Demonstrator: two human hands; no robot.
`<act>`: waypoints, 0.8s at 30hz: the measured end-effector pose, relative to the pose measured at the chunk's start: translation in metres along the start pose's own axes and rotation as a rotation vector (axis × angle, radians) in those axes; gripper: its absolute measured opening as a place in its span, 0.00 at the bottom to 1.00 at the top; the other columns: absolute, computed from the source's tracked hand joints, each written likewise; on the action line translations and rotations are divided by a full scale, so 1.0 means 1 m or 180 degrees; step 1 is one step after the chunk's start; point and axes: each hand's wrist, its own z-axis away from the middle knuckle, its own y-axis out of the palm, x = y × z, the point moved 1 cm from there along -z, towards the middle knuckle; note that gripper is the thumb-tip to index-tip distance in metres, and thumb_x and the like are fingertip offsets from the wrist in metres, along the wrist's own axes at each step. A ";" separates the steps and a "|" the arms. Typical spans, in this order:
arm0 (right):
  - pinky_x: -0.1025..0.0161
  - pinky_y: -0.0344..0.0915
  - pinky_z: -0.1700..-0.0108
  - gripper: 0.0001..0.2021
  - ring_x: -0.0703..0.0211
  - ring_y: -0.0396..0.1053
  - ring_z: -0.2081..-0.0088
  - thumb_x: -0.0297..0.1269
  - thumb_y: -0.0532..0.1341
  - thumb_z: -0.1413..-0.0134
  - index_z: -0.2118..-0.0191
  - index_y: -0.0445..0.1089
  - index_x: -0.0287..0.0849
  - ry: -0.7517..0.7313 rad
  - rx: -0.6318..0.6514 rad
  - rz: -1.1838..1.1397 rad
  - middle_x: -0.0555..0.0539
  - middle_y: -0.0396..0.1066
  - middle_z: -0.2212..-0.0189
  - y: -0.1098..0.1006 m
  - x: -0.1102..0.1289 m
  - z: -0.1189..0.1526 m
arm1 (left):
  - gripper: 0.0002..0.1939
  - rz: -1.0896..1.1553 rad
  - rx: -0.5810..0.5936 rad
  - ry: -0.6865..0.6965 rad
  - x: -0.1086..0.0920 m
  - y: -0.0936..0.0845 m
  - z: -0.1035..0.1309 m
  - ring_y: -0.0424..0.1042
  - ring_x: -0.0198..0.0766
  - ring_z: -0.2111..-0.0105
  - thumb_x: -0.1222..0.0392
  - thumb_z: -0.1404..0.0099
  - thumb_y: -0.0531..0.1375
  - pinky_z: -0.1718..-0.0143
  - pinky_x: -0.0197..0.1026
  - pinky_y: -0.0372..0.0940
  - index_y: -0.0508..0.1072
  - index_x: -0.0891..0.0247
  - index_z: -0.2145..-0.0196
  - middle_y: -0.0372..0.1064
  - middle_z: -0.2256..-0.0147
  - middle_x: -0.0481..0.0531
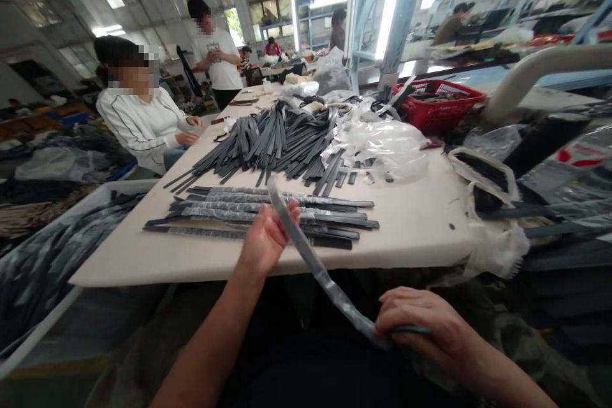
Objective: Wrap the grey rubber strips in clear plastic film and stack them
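Note:
A dark grey strap (313, 261) in a clear plastic sleeve runs slantwise in front of me. My right hand (421, 322) is closed round its lower end, and a short dark tip sticks out past the fingers. Farther up, my left hand (268, 236) is turned palm up with its fingers curled about the strap, whose sleeved upper end rises above them. Behind my left hand, several sleeved straps (229, 209) lie side by side on the table. A large heap of bare grey straps (287, 140) fans out beyond those.
The pale table (401, 248) bears crumpled clear plastic bags (377, 137) and a red basket (437, 108) at the back right. At left, a white bin (119, 188) holds more sleeved straps. One person (138, 121) sits at the table's left side; another (222, 67) stands behind.

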 end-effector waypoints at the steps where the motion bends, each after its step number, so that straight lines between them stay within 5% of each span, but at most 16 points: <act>1: 0.64 0.68 0.58 0.09 0.60 0.73 0.65 0.38 0.56 0.33 0.60 0.73 0.45 0.0267 0.0085 -0.0036 0.49 0.76 0.68 0.005 -0.005 0.004 | 0.18 0.0083 -0.0196 0.0197 -0.017 0.000 -0.011 0.78 0.38 0.62 0.53 0.27 0.50 0.59 0.38 0.72 0.72 0.69 0.51 0.78 0.60 0.59; 5: 0.64 0.68 0.59 0.15 0.59 0.74 0.64 0.43 0.53 0.31 0.59 0.75 0.43 0.1025 0.0368 -0.0738 0.48 0.77 0.66 0.032 -0.025 0.006 | 0.13 0.0015 -0.0657 0.0847 -0.052 -0.004 -0.029 0.76 0.30 0.72 0.61 0.27 0.51 0.69 0.31 0.70 0.74 0.66 0.53 0.78 0.67 0.51; 9: 0.60 0.68 0.54 0.19 0.55 0.73 0.59 0.48 0.52 0.32 0.57 0.76 0.42 0.1174 0.0029 -0.1556 0.45 0.77 0.62 0.045 -0.032 -0.014 | 0.14 -0.1182 -0.0242 0.1116 -0.021 -0.016 -0.012 0.74 0.32 0.73 0.58 0.38 0.65 0.70 0.33 0.69 0.76 0.62 0.54 0.78 0.66 0.51; 16: 0.52 0.61 0.41 0.16 0.47 0.67 0.44 0.51 0.58 0.36 0.59 0.78 0.46 0.0847 -0.1275 -0.2271 0.46 0.61 0.37 0.027 -0.036 -0.076 | 0.18 -0.2655 0.0582 0.0020 0.049 -0.041 0.035 0.72 0.35 0.70 0.48 0.35 0.61 0.65 0.37 0.66 0.77 0.62 0.54 0.76 0.65 0.53; 19: 0.50 0.51 0.35 0.14 0.46 0.59 0.37 0.49 0.58 0.36 0.59 0.79 0.49 0.0523 -0.1425 -0.2371 0.49 0.61 0.36 0.025 -0.038 -0.094 | 0.17 -0.2787 0.0742 -0.0406 0.057 -0.044 0.048 0.69 0.35 0.71 0.46 0.35 0.61 0.66 0.37 0.64 0.78 0.62 0.58 0.74 0.67 0.51; 24: 0.49 0.54 0.36 0.13 0.48 0.63 0.39 0.47 0.58 0.35 0.58 0.79 0.50 0.0431 -0.1847 -0.2509 0.49 0.70 0.42 0.023 -0.040 -0.102 | 0.19 -0.2809 0.0743 -0.0852 0.061 -0.047 0.056 0.67 0.35 0.73 0.44 0.36 0.61 0.69 0.37 0.61 0.78 0.63 0.61 0.71 0.71 0.51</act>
